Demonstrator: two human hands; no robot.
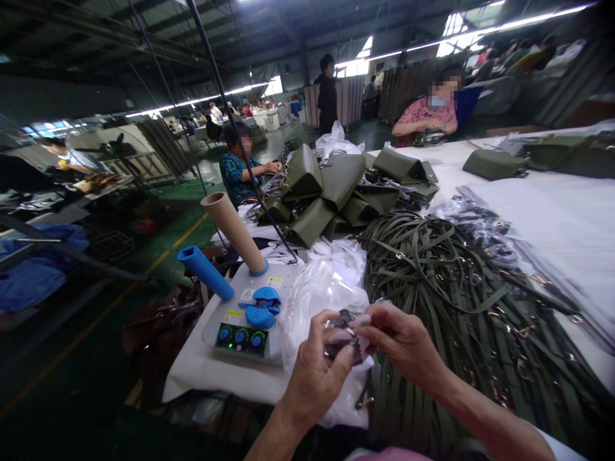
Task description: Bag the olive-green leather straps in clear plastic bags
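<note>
My left hand (321, 368) is closed around a small dark bundle (354, 353) that seems to be covered in clear plastic; its exact kind is hard to make out. At the bundle's upper right edge, my right hand (401, 336) pinches with thumb and fingers, partly hiding what it grips. Clear plastic bags (319, 294) lie in a heap just beyond my left hand. Under and beside my right forearm spreads a large pile of olive green straps (432, 275) with metal clips.
A grey machine (281, 282) with blue knobs, a cardboard tube (235, 234) and a blue tube (205, 272) stands at left. Olive bags (343, 179) are heaped ahead. Wrapped dark straps (480, 224) lie on the white table (542, 205). Two co-workers sit across.
</note>
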